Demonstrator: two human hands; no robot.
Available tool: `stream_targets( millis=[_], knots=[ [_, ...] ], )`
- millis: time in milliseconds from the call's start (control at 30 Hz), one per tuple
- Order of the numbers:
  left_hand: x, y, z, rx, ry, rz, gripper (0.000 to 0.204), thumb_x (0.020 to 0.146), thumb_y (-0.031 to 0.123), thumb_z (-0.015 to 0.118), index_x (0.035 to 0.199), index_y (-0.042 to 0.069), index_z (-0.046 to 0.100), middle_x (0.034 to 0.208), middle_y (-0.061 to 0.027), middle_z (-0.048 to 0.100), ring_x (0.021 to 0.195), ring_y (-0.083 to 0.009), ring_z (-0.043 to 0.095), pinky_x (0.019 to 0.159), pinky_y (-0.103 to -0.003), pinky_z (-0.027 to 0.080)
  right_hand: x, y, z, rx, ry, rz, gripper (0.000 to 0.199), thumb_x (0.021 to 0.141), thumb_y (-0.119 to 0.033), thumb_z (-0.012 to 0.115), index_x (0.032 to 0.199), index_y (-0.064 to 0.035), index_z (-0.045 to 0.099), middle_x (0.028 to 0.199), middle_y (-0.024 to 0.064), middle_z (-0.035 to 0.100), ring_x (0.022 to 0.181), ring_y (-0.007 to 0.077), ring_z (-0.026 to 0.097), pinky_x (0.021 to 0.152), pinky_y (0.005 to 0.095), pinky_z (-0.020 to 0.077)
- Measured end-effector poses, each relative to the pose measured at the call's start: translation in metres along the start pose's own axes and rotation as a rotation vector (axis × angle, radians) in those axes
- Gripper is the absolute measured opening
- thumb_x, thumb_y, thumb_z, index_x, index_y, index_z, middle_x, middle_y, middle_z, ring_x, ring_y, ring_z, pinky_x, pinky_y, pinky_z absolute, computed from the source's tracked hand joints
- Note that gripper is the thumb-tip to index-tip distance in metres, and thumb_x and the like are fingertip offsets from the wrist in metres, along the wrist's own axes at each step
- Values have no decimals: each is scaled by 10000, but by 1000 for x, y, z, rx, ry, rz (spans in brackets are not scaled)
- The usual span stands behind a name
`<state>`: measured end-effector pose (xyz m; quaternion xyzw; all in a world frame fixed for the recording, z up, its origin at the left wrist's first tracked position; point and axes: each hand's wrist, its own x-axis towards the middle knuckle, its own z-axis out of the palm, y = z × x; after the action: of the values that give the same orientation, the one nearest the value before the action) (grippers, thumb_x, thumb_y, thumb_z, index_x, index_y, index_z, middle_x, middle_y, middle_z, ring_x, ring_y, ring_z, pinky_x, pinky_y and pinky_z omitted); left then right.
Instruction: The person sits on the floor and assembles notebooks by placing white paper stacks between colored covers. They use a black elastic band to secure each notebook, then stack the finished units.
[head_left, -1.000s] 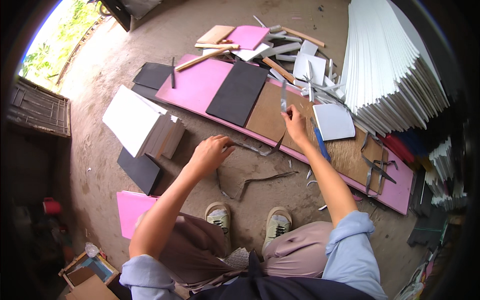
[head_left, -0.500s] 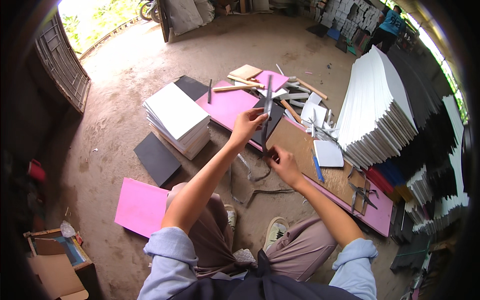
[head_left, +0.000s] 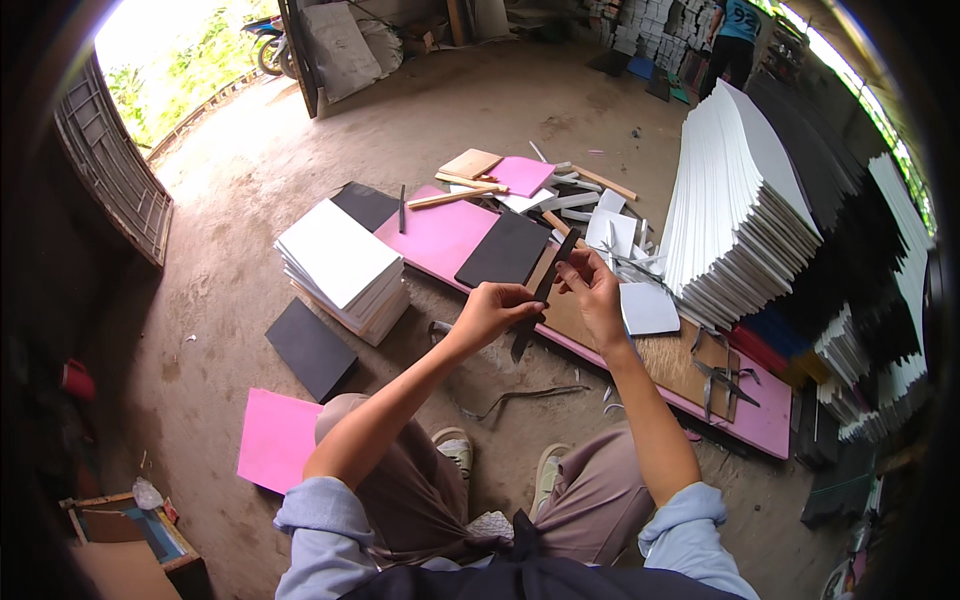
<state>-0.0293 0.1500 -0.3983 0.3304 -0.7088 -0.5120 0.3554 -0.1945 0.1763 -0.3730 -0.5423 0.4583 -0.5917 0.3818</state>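
A dark strip (head_left: 551, 276), apparently foam or rubber, slants between my two hands above the work boards. Lower down, my left hand (head_left: 492, 318) pinches it between thumb and fingers, and its end hangs below. Close to the upper end, my right hand (head_left: 595, 290) grips it too, fingers bent. Just beyond them, a black sheet (head_left: 503, 248) lies on a long pink board (head_left: 432, 226). A brown board (head_left: 660, 374) with a scuffed surface passes under my right forearm. Right of that hand rests a white square piece (head_left: 648, 309).
A stack of white sheets (head_left: 340, 250) stands on the floor at left, near a dark sheet (head_left: 311, 346) and a pink sheet (head_left: 275, 438). Tall white sheets (head_left: 735, 200) rise at right. Offcuts (head_left: 590, 200) lie beyond. A person (head_left: 735, 40) stands far back.
My hands have drawn closer together; the left has come down, the right has risen. The strip has turned from near upright to slanting. A blue tool on the brown board is no longer visible.
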Motion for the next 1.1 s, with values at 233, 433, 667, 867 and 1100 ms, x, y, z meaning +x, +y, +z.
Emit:
stream_targets(
  millis=[233, 433, 667, 867, 1100],
  knots=[
    [13, 14, 18, -49, 277, 109, 203, 757, 159, 647, 883, 3, 619, 775, -63, 645, 729, -97, 602, 633, -238, 465, 0, 14, -13, -106, 31, 72, 126, 782, -130, 613, 812, -11, 587, 654, 30, 592, 602, 86, 557, 565, 212, 433],
    [24, 28, 18, 55, 304, 105, 176, 754, 136, 647, 867, 4, 619, 772, -68, 646, 728, -95, 606, 635, -226, 464, -3, 11, -15, -263, -6, 77, 146, 769, -154, 625, 798, -13, 599, 651, 39, 610, 597, 76, 561, 544, 219, 432],
    [35, 8, 18, -236, 254, 0, 147, 775, 135, 632, 830, 0, 609, 727, -37, 627, 656, -51, 561, 586, -187, 443, 1, 10, -17, -224, -30, 108, 152, 767, -154, 627, 804, -9, 601, 661, 44, 615, 611, 88, 574, 551, 224, 444],
    [35, 7, 17, -246, 249, -13, 156, 776, 142, 634, 823, -3, 602, 712, -22, 619, 645, -52, 557, 584, -185, 442, 2, 16, -14, -190, -12, 74, 165, 771, -165, 628, 818, -10, 599, 674, 48, 606, 650, 106, 585, 580, 233, 462],
    [29, 24, 19, 25, 199, -1, 163, 785, 137, 621, 816, -20, 595, 721, -39, 628, 685, -78, 586, 644, -210, 475, 3, 18, -21, -141, 0, 92, 163, 795, -160, 604, 862, -13, 582, 755, 53, 606, 720, 110, 582, 639, 246, 464]
  ],
)
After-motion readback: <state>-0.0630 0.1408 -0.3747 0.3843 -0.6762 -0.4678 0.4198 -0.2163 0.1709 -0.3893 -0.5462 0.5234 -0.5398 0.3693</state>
